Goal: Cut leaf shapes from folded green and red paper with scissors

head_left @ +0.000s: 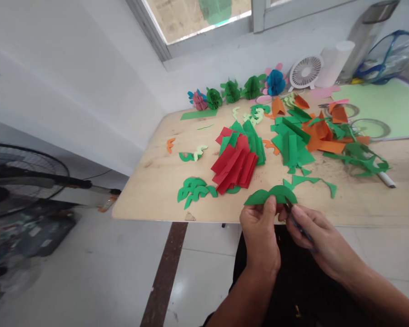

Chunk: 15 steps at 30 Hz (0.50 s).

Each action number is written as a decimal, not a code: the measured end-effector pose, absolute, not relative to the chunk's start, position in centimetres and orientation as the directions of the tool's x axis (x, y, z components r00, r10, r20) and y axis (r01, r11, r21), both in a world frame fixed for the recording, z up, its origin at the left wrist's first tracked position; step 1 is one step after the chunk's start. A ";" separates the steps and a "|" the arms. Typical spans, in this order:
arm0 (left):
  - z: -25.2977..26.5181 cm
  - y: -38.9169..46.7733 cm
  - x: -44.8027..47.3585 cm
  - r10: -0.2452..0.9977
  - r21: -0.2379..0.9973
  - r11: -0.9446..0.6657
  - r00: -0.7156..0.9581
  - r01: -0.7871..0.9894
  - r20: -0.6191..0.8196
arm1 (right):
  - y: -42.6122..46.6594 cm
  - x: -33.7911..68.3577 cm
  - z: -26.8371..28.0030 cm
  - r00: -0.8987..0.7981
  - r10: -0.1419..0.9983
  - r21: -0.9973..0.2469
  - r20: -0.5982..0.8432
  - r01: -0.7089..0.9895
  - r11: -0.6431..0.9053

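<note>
My left hand (262, 227) pinches a green paper cutout (259, 197) with a scalloped upper edge, thumb on top, just above the table's front edge. In my right hand (315, 227) is a slim dark pair of scissors (298, 221), its tip against the right part of that paper. My fingers hide most of the handles. Beyond my hands lie folded red paper pieces (233, 165) and folded green paper pieces (289, 141). A curved green offcut (310, 180) is close behind my right hand. Wavy green cutouts (194, 188) lie to the left.
Along the wall stand green paper honeycomb figures (231, 92), a blue one (276, 82) and a small white fan (306, 71). Orange paper (322, 136), tape rolls (371, 128), a marker (386, 179) and a light green sheet (402, 106) occupy the right side. A black floor fan (23, 181) stands left.
</note>
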<state>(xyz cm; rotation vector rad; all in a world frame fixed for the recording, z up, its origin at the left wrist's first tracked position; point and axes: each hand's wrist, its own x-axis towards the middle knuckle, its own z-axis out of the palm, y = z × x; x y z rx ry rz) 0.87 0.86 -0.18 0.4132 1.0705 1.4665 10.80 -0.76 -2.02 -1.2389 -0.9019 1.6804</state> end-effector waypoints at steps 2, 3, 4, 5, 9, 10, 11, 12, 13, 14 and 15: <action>-0.3 0.8 0.8 0.916 0.804 0.135 -0.236 -0.579 -0.324 | -0.8 10.9 -2.0 -0.152 0.918 -0.895 -0.366 -0.213 -0.392; -0.4 0.8 0.8 0.913 0.807 0.132 -0.246 -0.575 -0.325 | -0.8 10.9 -2.0 -0.151 0.918 -0.895 -0.368 -0.211 -0.394; -0.4 0.8 0.8 0.910 0.808 0.129 -0.256 -0.575 -0.327 | -0.8 10.9 -2.0 -0.150 0.917 -0.895 -0.369 -0.207 -0.394; -0.5 0.8 0.9 0.906 0.806 0.126 -0.263 -0.578 -0.331 | -0.7 10.9 -2.0 -0.151 0.917 -0.897 -0.369 -0.200 -0.394; -0.5 0.8 0.9 0.900 0.797 0.127 -0.269 -0.591 -0.343 | -0.7 10.8 -1.7 -0.150 0.924 -0.914 -0.350 -0.161 -0.373; -0.5 0.9 0.9 0.900 0.800 0.130 -0.269 -0.586 -0.344 | -0.6 10.7 -1.7 -0.146 0.925 -0.916 -0.350 -0.155 -0.371; -0.4 0.9 1.0 0.900 0.805 0.134 -0.268 -0.579 -0.343 | -0.6 10.7 -1.6 -0.143 0.925 -0.916 -0.353 -0.149 -0.373; -0.4 0.9 1.0 0.901 0.809 0.136 -0.268 -0.572 -0.341 | -0.6 10.7 -1.6 -0.140 0.924 -0.915 -0.356 -0.145 -0.375; -0.4 0.9 0.9 0.901 0.812 0.137 -0.269 -0.567 -0.340 | -0.6 10.7 -1.6 -0.138 0.923 -0.915 -0.359 -0.142 -0.377; -0.3 0.9 0.9 0.902 0.814 0.135 -0.271 -0.565 -0.337 | -0.6 10.7 -1.6 -0.135 0.923 -0.915 -0.360 -0.141 -0.377; -0.3 0.9 0.9 0.902 0.817 0.132 -0.273 -0.562 -0.334 | -0.6 10.7 -1.6 -0.133 0.924 -0.915 -0.359 -0.143 -0.376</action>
